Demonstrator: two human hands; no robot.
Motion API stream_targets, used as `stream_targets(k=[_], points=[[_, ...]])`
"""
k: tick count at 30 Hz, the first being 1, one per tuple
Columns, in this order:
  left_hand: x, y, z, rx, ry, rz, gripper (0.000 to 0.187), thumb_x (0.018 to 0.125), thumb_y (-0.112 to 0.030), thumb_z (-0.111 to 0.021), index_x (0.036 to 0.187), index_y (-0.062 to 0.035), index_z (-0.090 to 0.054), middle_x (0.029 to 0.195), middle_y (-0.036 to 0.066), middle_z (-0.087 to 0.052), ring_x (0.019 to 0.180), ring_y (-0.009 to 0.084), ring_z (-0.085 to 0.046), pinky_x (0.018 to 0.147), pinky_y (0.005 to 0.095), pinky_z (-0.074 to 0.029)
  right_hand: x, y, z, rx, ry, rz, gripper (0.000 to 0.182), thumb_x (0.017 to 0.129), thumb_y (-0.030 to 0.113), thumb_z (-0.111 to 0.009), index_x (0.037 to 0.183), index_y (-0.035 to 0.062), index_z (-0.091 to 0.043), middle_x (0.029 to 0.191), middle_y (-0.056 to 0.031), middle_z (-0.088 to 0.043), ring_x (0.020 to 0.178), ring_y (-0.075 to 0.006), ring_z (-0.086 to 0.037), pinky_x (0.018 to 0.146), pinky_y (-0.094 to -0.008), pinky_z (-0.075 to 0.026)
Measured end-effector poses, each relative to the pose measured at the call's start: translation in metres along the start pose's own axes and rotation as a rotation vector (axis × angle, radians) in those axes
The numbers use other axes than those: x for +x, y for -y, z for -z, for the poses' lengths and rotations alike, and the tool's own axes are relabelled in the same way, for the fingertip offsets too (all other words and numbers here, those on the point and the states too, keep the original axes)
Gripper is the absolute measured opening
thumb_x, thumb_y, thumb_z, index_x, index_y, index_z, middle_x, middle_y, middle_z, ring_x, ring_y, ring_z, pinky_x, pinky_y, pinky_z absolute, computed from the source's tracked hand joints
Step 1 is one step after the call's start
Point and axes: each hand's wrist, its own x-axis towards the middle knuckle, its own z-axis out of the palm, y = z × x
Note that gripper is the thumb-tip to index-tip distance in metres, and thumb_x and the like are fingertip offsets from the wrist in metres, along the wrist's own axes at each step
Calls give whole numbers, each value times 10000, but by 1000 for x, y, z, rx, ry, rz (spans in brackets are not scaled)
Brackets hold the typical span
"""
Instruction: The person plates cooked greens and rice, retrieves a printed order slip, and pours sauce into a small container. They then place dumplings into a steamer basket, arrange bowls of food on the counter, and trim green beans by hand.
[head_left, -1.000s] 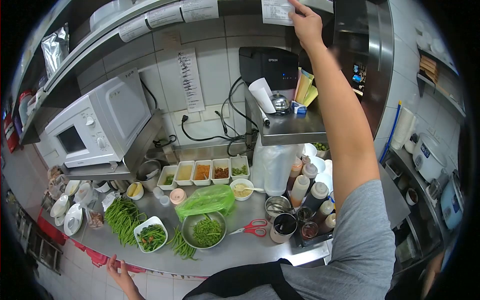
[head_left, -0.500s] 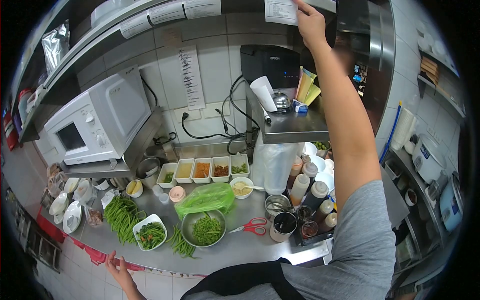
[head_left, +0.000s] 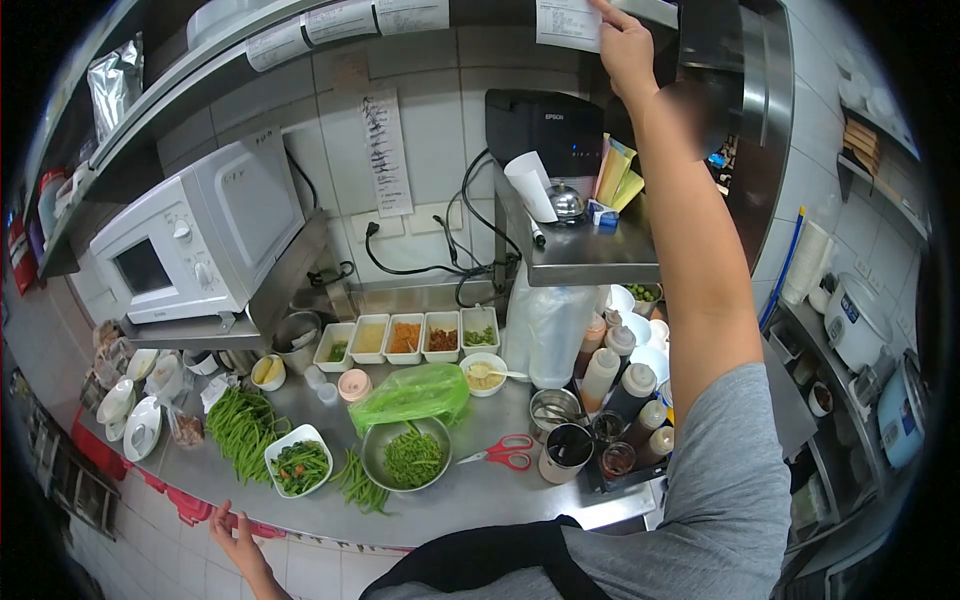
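Observation:
High up at the shelf edge, my right hand (head_left: 628, 55) reaches the right side of a printed order slip (head_left: 567, 24), its fingers closed at the slip's corner; part of the grip is cut off by the frame. My left hand (head_left: 238, 540) is held at the counter's front edge, fingers apart and holding nothing. Nearest to it on the counter is a white bowl (head_left: 300, 475) of cooked greens. Long green beans (head_left: 240, 430) lie behind that bowl. A metal bowl (head_left: 378, 470) of chopped green beans stands to the right, beside red-handled scissors (head_left: 510, 452).
More slips (head_left: 340, 22) line the shelf edge. A white microwave (head_left: 205, 235) stands at the left. A black printer (head_left: 545, 130) and call bell (head_left: 566, 203) are on the raised metal shelf (head_left: 590, 260). Sauce bottles (head_left: 600, 375), a green plastic bag (head_left: 410, 395) and topping containers (head_left: 403, 340) occupy the counter.
The view has shifted very slightly. My right hand stays at the order slip, and my left hand keeps its open pose near the counter edge.

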Motion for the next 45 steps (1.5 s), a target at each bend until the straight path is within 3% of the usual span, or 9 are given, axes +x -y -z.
stream_targets(k=[7, 11, 15, 19, 21, 24, 26, 32, 45], points=[[-2, -6, -1, -25, -16, -5, 370, 835, -78, -558, 1188, -15, -468, 1228, 82, -403, 1040, 185, -436, 919, 317, -374, 0, 20, 6, 260, 93, -299, 399, 796, -31, -427, 1116, 104, -624, 693, -27, -589, 469, -91, -450, 432, -238, -385], [-2, 1, 1, -47, 49, -1, 366, 832, -64, -552, 1190, -43, -475, 1243, 91, -413, 1088, 207, -427, 949, 332, -348, -6, 16, 9, 330, 199, -342, 448, 734, -90, -512, 1138, 80, -605, 644, 2, -541, 503, -74, -440, 452, -222, -369], [-25, -28, -29, -92, 191, -108, 347, 818, -27, -525, 1164, -50, -508, 1271, 96, -449, 1116, 217, -451, 926, 335, -372, -85, 114, 50, 668, 419, -409, 564, 732, -91, -463, 1285, 25, -446, 890, -47, -584, 662, -91, -503, 571, -194, -416], [-74, -68, -83, -116, 466, -385, 295, 784, 32, -552, 1071, -36, -555, 1171, 118, -509, 1008, 196, -524, 753, 260, -459, -234, 181, 115, 610, 661, -554, 358, 736, -21, -584, 1094, -9, -598, 987, -62, -606, 872, -129, -561, 784, -261, -437], [-101, -76, -107, -91, 639, -427, 259, 750, 32, -583, 1001, -31, -591, 1072, 135, -573, 964, 225, -552, 698, 270, -474, -312, 203, 139, 589, 828, -593, 341, 757, 30, -624, 1091, 99, -641, 1003, -24, -592, 781, -94, -493, 709, -216, -425], [-138, -70, -145, -140, 874, -476, 258, 733, 23, -615, 984, -36, -598, 1040, 145, -581, 906, 243, -567, 673, 286, -479, -444, 222, 168, 765, 709, -1459, 234, 791, -7, -611, 1019, 27, -643, 923, -1, -581, 646, -13, -442, 572, -161, -346], [-161, -49, -169, -117, 972, -433, 211, 735, -10, -634, 936, -44, -582, 977, 116, -560, 856, 249, -558, 678, 291, -473, -511, 224, 190, 497, 865, -1536, 217, 778, -19, -609, 984, 38, -646, 891, 6, -548, 623, -27, -475, 557, -168, -377], [-192, -19, -210, 166, 1020, -490, 320, 640, -73, -696, 937, -97, -579, 976, 98, -494, 970, 303, -468, 841, 370, -399, -557, 233, 209, 176, 887, -1294, 276, 726, -9, -632, 999, 35, -633, 987, -89, -571, 630, -114, -553, 594, -225, -444], [-197, -26, -216, 348, 1074, -469, 316, 656, -71, -664, 948, -177, -602, 1061, 124, -441, 1008, 336, -450, 852, 406, -410, -561, 231, 208, 140, 935, -1310, 296, 729, -9, -633, 1022, 34, -634, 1030, -89, -558, 666, -96, -564, 605, -209, -456]])
